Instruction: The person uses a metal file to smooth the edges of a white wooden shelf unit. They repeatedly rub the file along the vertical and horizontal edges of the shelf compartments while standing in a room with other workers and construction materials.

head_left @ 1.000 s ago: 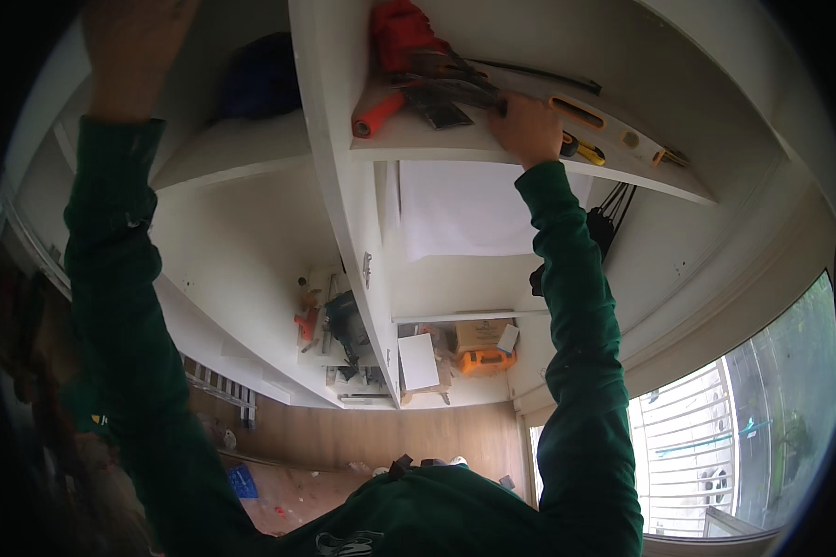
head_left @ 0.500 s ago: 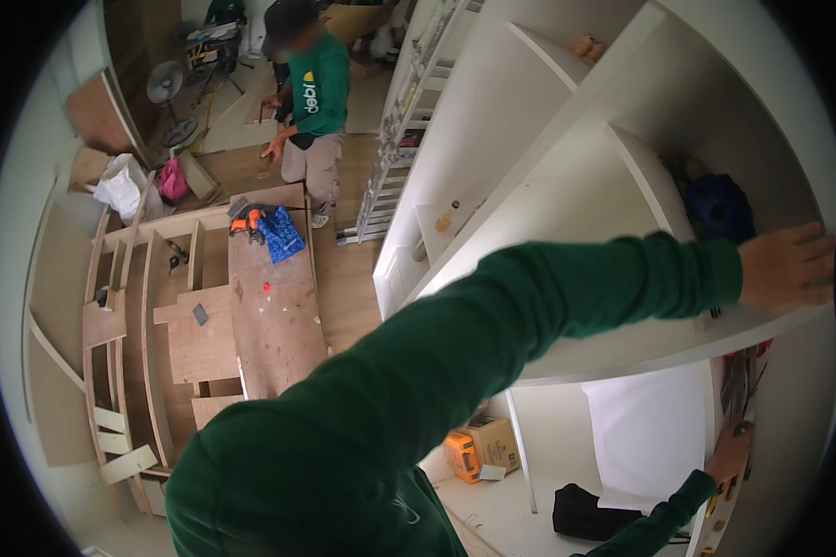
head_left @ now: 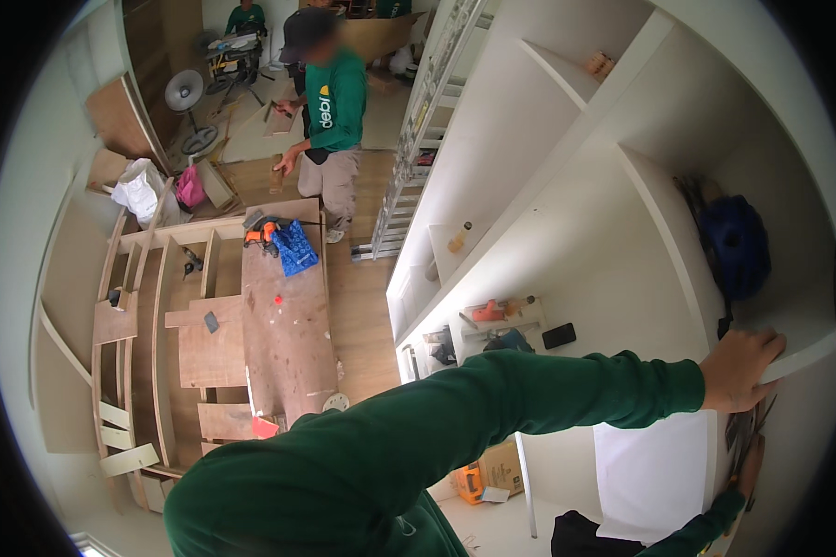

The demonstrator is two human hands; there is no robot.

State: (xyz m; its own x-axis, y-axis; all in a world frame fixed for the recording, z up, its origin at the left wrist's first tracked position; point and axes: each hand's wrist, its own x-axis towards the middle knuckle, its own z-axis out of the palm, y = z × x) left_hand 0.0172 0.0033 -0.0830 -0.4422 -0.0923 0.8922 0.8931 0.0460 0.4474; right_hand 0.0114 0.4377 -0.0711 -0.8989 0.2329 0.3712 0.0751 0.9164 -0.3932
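Note:
My left arm, in a green sleeve, stretches across to the white cabinet. My left hand is closed over the front edge of a shelf board, fingers bent. Above it in the compartment sits a dark blue rounded object with black straps. Lower down, my right hand reaches in beside several long thin tools at the cabinet's side. Its fingers are mostly hidden, so any hold is unclear. A white sheet hangs beside that arm, above a black cloth-like item.
A phone and tools lie on the cabinet. An orange case and cardboard box stand below. An aluminium ladder leans nearby. Behind, a co-worker stands by a wooden frame with a blue bag.
My left hand has come down from the cabinet's side, where it lay outstretched, to the shelf edge. My right hand has shifted slightly farther in beside the tools. The view has shifted a little.

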